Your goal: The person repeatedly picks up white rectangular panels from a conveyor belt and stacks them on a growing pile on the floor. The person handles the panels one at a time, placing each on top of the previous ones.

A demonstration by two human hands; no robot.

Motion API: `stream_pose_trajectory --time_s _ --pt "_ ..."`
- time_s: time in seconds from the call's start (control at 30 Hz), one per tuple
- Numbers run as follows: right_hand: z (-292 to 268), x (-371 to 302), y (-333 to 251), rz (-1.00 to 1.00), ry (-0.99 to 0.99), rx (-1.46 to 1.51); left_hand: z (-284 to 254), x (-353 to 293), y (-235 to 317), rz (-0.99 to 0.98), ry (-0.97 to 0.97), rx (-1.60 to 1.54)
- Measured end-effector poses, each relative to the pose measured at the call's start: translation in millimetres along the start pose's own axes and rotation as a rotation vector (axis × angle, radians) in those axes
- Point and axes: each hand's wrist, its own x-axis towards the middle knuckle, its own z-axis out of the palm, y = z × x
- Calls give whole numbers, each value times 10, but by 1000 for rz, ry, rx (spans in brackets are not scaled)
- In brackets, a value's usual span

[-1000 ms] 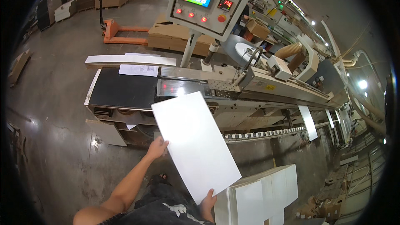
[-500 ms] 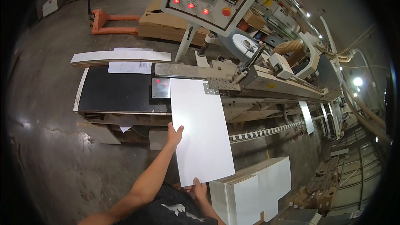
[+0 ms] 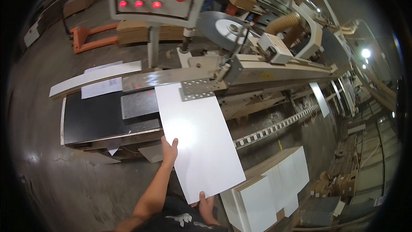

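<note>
A white rectangular board (image 3: 201,146) reaches from in front of my body to the machine. Its far right corner lies beneath a perforated metal plate (image 3: 197,89). My left hand (image 3: 169,151) grips the board's left edge, thumb on top. At the near edge, my right hand (image 3: 206,206) holds the board with its thumb on the upper face; the other fingers are mostly hidden below. Left of the board's far end is a flat metal block (image 3: 139,105) on the machine's black tabletop (image 3: 94,118).
A control panel (image 3: 161,0) stands over the machine, left of a large reel (image 3: 231,28). White boards are stacked (image 3: 262,193) at my right. Paper sheets (image 3: 102,88) and a long white strip (image 3: 94,77) lie at the far left. Beyond is an orange pallet jack (image 3: 79,38).
The board has shifted right along the machine, farther under the perforated plate, uncovering more of the metal block. Both hands keep their hold. The view has turned, so the panel sits higher and farther left.
</note>
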Motion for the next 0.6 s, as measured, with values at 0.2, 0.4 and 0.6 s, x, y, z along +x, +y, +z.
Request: stream_pose_trajectory --time_s 0.2,0.4,0.6 --pt "-693 330 14 73 101 -13 837 -190 187 -66 -33 91" --pt "-1077 894 -197 149 55 -143 1305 -132 268 -219 -52 -164" --pt "-1465 1194 -528 358 160 -287 1920 -111 239 -276 -175 -140"
